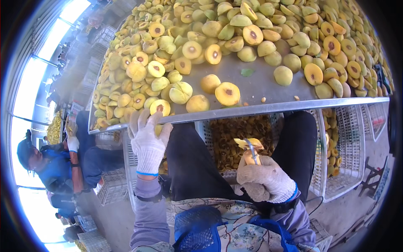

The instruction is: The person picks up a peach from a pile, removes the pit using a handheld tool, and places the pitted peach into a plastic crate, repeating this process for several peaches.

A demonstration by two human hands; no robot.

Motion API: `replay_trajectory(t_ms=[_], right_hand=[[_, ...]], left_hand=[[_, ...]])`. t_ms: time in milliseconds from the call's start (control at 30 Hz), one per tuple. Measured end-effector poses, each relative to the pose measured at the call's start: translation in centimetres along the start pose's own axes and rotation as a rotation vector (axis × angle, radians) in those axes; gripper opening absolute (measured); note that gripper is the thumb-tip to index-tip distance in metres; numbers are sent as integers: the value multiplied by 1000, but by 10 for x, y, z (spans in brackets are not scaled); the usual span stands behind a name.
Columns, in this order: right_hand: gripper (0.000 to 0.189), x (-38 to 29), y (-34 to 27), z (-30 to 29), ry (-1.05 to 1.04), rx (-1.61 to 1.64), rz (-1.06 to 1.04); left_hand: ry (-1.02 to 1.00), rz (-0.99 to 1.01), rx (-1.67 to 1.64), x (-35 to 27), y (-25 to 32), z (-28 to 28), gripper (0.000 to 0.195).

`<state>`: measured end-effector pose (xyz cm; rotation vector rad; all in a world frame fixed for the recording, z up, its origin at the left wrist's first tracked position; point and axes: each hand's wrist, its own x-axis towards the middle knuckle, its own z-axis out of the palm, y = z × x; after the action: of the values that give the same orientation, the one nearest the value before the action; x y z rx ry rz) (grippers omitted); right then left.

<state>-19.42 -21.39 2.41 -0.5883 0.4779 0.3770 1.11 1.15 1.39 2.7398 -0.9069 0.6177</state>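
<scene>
My left hand (148, 138), in a white knit glove, is at the metal table's front edge with its fingers apart. Its fingertips reach a cut yellow fruit half (160, 107), likely peach or apricot, with a brown pit hollow. Between thumb and forefinger shows a bit of yellow fruit (158, 129); whether it is gripped I cannot tell. My right hand (264, 179), in a soiled glove, grips a pitting tool (252, 154) with a light handle and a bent metal loop. A ragged piece of fruit flesh (248, 144) hangs on the loop, above a crate of brown scraps (242, 135).
Halved fruit is heaped across the metal table (267, 86), whose raised rim (252, 110) runs above my knees. White plastic crates (349, 151) holding fruit halves stand at right. A co-worker (50, 163) in a cap and gloves sits at left. A small stool (376, 179) stands far right.
</scene>
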Motion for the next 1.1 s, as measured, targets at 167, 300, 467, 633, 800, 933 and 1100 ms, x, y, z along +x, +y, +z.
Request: replay_trajectory(t_ms=[167, 300, 467, 633, 800, 933, 1100], right_hand=[[23, 10, -5, 8, 109, -288, 118], [22, 7, -2, 5, 122, -272, 73], [22, 10, -10, 5, 182, -378, 32], [33, 32, 15, -9, 316, -876, -290], [28, 26, 21, -4, 417, -1122, -413], [28, 26, 23, -3, 360, -955, -430], [26, 28, 25, -4, 468, -1130, -407]], left_hand=[[-179, 217, -248, 65, 50, 47, 40], [-269, 433, -30, 107, 48, 112, 44], [-562, -97, -887, 122, 56, 90, 47], [-436, 170, -1082, 51, 103, 16, 48], [-542, -317, -1080, 29, 105, 17, 40], [-421, 18, -1284, 20, 89, 29, 43], [-329, 307, -701, 15, 109, 3, 45]])
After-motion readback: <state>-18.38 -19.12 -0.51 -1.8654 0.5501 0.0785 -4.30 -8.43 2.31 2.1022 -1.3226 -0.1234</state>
